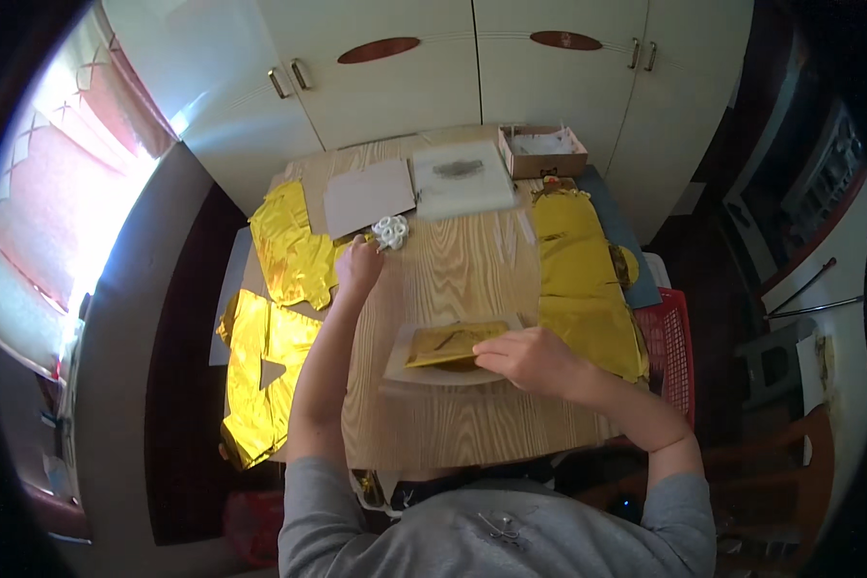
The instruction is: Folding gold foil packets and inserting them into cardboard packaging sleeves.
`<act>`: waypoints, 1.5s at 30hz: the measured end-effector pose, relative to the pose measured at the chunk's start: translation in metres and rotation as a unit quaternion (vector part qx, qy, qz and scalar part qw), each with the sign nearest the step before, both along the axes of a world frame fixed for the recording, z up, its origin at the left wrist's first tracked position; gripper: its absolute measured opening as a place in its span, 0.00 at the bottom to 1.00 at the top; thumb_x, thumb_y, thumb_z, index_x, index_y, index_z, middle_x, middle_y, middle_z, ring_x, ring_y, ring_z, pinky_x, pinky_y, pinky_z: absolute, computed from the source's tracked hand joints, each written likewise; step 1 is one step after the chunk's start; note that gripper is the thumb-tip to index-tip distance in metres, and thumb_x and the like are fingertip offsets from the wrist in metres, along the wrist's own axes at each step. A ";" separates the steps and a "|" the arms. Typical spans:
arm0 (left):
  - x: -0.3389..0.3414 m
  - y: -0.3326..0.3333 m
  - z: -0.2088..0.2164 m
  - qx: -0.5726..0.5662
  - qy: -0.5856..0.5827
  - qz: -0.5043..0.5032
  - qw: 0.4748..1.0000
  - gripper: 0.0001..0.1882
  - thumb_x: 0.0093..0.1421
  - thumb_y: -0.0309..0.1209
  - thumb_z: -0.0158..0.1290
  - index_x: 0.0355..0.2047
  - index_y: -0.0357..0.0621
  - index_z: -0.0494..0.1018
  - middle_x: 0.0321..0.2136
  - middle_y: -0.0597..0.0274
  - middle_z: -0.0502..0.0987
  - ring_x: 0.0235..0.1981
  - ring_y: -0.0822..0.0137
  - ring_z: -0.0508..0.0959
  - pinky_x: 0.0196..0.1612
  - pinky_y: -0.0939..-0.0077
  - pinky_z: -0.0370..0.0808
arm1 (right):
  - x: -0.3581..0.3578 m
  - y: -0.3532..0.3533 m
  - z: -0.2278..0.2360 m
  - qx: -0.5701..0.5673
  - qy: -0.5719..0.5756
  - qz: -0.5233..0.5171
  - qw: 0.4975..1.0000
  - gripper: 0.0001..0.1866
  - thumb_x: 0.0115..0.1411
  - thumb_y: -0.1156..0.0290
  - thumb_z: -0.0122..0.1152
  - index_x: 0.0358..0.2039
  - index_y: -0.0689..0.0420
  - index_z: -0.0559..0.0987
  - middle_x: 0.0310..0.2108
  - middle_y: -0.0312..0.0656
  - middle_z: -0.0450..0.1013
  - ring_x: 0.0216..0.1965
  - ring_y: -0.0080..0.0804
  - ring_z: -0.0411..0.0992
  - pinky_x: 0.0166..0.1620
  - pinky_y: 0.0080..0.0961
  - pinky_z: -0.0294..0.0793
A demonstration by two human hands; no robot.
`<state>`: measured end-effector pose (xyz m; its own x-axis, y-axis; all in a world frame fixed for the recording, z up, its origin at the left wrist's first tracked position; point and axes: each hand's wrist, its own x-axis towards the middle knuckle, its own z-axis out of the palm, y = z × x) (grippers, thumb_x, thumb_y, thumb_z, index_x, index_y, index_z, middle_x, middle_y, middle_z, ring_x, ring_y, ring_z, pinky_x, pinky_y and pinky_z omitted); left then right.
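My right hand pinches the right edge of a small gold rectangular sheet. That sheet lies tilted over a pale, see-through sheet at the middle of the table, with dark marks on its face. My left hand reaches far to the left, fingers closed, right beside a cluster of small white rings. What its fingertips hold, if anything, is too small to make out. A bit of yellow shows at those fingers. Crumpled shiny gold foil sheets lie just left of that hand.
More gold foil covers the near left edge, and flat gold sheets line the right side. At the back are a grey board, a white board with a dark smudge and an open box. A red basket stands at right.
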<state>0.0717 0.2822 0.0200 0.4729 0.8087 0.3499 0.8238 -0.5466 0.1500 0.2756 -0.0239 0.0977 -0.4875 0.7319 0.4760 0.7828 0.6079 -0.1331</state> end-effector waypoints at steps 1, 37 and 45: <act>0.004 0.010 -0.006 0.020 0.016 -0.006 1.000 0.07 0.54 0.32 0.54 0.30 0.45 0.79 0.37 0.54 0.76 0.41 0.52 0.78 0.40 0.56 0.76 | 0.000 0.001 0.001 -0.002 0.004 0.003 1.000 0.08 0.51 0.75 0.59 0.33 0.55 0.81 0.38 0.36 0.80 0.35 0.32 0.79 0.34 0.27 0.80; -0.035 -0.235 0.108 -0.040 0.109 -0.266 0.957 0.08 0.56 0.33 0.58 0.36 0.49 0.79 0.27 0.60 0.79 0.26 0.58 0.80 0.27 0.67 0.76 | -0.018 0.005 0.001 -0.059 -0.006 -0.035 0.998 0.08 0.52 0.74 0.57 0.33 0.53 0.82 0.39 0.35 0.79 0.38 0.33 0.78 0.39 0.28 0.79; -0.053 -0.265 0.109 -0.035 0.054 -0.292 0.954 0.21 0.59 0.44 0.56 0.42 0.38 0.75 0.36 0.53 0.80 0.43 0.54 0.79 0.46 0.64 0.74 | -0.024 -0.005 0.001 -0.052 -0.032 -0.034 0.998 0.08 0.52 0.73 0.57 0.33 0.54 0.82 0.38 0.35 0.79 0.36 0.32 0.78 0.36 0.28 0.79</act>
<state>0.0189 0.0173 0.1285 0.8803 0.4155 0.2291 0.3941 -0.9091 0.1348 0.2517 -0.0293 0.0989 -0.4613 0.8089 0.3646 0.8311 0.5378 -0.1416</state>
